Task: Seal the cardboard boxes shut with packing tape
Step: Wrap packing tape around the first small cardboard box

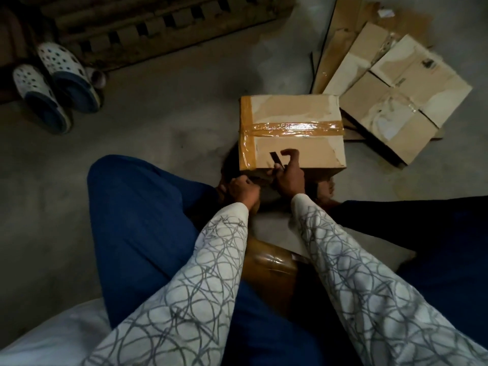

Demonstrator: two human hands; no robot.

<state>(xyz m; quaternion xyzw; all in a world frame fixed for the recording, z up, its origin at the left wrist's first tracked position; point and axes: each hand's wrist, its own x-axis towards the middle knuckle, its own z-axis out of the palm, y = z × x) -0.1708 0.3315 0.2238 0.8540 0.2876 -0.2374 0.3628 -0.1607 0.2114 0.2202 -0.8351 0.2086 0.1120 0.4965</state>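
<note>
Head view, box (290, 120), right fingers (291, 154) gripping cutter (275, 159) at edge

The floor (158, 133) is bare grey concrete, scuffed and mottled, with a darker stain near its middle. The light is dim and uneven: the far right of the floor is paler, while the near and left edges sink into shadow. Along the far edge lies a weathered wooden pallet (148, 25), its slats and gaps facing forward. Just beside its left end, a pair of white perforated clogs (66, 75) with blue soles lies side by side on the concrete. A small dull round object (96, 76) touches the right clog. A white cloth (52, 339) fills the near left corner.
</note>
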